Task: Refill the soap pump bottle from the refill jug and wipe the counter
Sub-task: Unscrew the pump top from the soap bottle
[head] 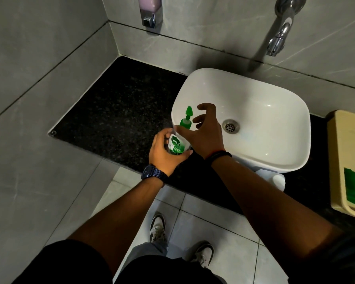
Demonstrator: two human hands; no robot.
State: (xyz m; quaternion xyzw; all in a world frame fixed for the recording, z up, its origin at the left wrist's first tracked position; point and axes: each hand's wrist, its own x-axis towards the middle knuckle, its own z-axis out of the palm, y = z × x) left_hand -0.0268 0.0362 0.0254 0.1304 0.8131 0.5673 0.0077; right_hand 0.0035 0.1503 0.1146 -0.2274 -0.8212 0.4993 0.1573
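A clear soap bottle (176, 144) with a green label stands upright at the counter's front edge, touching the left side of a white basin (254, 111). Its long axis runs up toward the camera, and its green pump (186, 117) points its nozzle away from the person, toward the back wall.

The left hand (164, 152) is wrapped around the bottle's body, grasping it from the left. The right hand (205, 132) hovers just right of the pump, fingers spread and loosely curved, thumb touching the bottle's shoulder; it grips nothing.

Beyond the left hand stretches a black speckled counter (115, 107), set into a corner of grey tiled walls. Beyond the right hand, a chrome tap (279, 37) juts from the wall over the basin. Far right of the right hand sits a beige box (344, 160). A wall dispenser (150, 11) with pink soap hangs above. Below are pale floor tiles and two sneakers.
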